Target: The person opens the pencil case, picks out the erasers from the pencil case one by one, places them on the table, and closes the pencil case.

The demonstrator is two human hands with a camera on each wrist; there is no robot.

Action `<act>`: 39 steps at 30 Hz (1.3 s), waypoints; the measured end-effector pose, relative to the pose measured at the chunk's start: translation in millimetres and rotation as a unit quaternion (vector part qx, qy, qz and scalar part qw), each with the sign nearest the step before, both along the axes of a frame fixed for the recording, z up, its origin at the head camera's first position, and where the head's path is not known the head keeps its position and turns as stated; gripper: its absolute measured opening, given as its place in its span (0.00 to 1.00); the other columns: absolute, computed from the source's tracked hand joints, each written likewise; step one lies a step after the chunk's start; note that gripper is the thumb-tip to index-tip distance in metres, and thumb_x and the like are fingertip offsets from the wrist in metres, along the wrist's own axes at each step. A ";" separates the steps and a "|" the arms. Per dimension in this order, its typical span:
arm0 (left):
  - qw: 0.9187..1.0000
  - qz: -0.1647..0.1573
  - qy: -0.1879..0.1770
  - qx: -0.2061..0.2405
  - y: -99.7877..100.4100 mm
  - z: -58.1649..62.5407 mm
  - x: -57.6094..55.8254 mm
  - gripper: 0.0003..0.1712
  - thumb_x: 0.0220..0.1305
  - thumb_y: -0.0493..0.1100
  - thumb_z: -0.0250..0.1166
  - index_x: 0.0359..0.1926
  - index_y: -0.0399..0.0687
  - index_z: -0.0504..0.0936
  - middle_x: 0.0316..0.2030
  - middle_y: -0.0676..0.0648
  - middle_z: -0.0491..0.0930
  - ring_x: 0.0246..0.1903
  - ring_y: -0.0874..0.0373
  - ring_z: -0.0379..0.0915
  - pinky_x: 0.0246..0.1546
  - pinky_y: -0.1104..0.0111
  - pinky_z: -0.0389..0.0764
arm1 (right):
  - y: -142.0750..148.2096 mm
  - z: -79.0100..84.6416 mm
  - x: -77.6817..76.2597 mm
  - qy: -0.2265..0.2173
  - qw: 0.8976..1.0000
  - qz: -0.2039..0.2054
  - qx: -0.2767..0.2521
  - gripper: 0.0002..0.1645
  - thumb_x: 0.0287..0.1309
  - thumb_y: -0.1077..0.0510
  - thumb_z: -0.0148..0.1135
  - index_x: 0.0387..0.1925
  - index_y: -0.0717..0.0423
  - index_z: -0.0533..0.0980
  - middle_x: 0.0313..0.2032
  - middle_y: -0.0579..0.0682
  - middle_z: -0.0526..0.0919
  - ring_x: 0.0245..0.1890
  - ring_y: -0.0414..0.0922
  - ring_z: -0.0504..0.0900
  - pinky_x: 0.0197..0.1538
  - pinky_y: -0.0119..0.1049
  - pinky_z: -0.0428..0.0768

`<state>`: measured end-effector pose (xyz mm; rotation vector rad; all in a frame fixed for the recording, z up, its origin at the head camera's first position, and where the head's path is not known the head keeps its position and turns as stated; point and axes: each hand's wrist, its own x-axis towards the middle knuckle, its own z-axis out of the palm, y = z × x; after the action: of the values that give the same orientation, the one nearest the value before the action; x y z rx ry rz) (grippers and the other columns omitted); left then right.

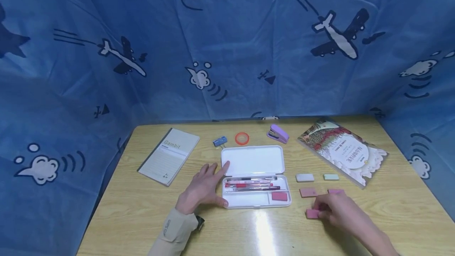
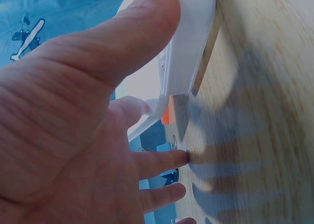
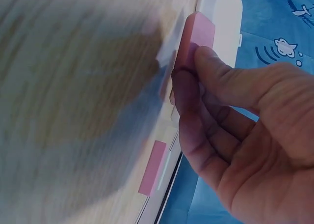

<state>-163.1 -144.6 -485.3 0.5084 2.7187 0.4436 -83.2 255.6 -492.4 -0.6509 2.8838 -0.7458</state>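
Note:
A white pencil case (image 1: 253,161) lies with its lid folded back, several pens (image 1: 254,185) in its long compartment and a pink-red eraser (image 1: 279,196) in the small one. My left hand (image 1: 204,187) is spread along the case's left side, thumb at the tray's front corner and index finger by the lid; the left wrist view shows its fingers extended. To the right of the case, my right hand (image 1: 339,210) pinches a pink eraser (image 3: 198,40) between thumb and fingers. Beside that hand lie another pink eraser (image 1: 335,191) and a dusty-pink one (image 1: 307,192).
A white eraser (image 1: 305,177) and a pale green one (image 1: 331,177) sit farther back. Behind the case are a blue binder clip (image 1: 220,141), a tape roll (image 1: 242,134) and a purple stapler (image 1: 278,133). A notebook (image 1: 168,156) lies left, a picture-covered book (image 1: 343,151) right.

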 end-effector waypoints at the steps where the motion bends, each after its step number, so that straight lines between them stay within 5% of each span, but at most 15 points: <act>1: 1.000 0.000 0.000 0.000 0.0 0.1 0.1 0.75 0.38 0.63 0.83 0.82 0.64 0.46 0.78 0.33 0.52 0.77 0.30 0.44 0.75 0.37 0.57 | -0.1 -0.6 0.2 -0.002 1.000 0.000 -0.001 0.10 0.48 0.61 0.76 0.25 0.42 0.83 0.24 0.31 0.81 0.25 0.26 0.72 0.30 0.29 0.79; 10: 1.000 -0.001 -0.002 -0.002 -0.7 -0.3 -0.6 0.74 0.39 0.63 0.83 0.82 0.64 0.46 0.78 0.34 0.52 0.77 0.31 0.44 0.75 0.37 0.57 | -1.0 -5.2 -0.7 -0.007 1.000 -0.008 -0.007 0.08 0.51 0.53 0.76 0.25 0.41 0.82 0.22 0.31 0.78 0.24 0.26 0.68 0.27 0.27 0.74; 28: 1.000 0.000 0.000 0.002 -0.3 -0.3 -0.3 0.74 0.40 0.62 0.83 0.82 0.64 0.46 0.78 0.33 0.52 0.77 0.31 0.45 0.75 0.36 0.57 | -4.1 -4.6 -3.0 0.017 0.998 -0.049 0.039 0.13 0.48 0.59 0.77 0.22 0.41 0.78 0.20 0.33 0.72 0.23 0.29 0.64 0.24 0.27 0.66; 34: 1.000 -0.001 -0.001 0.003 -0.1 0.1 0.0 0.74 0.40 0.62 0.83 0.82 0.63 0.46 0.78 0.33 0.52 0.77 0.31 0.45 0.75 0.36 0.57 | -12.4 7.1 -8.3 -0.009 0.993 -0.082 0.081 0.10 0.50 0.56 0.76 0.25 0.41 0.80 0.22 0.35 0.77 0.23 0.33 0.69 0.26 0.30 0.71; 39: 1.000 -0.001 -0.001 0.002 0.0 0.7 0.1 0.74 0.41 0.62 0.83 0.82 0.63 0.46 0.78 0.33 0.52 0.77 0.31 0.45 0.75 0.36 0.57 | -30.9 19.1 -14.9 0.023 0.995 -0.076 0.067 0.07 0.51 0.58 0.75 0.32 0.44 0.83 0.25 0.36 0.82 0.26 0.35 0.76 0.29 0.35 0.78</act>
<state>-163.0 -144.6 -484.6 0.5108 2.7158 0.4489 -98.1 224.6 -473.3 -0.4424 3.0190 -0.5526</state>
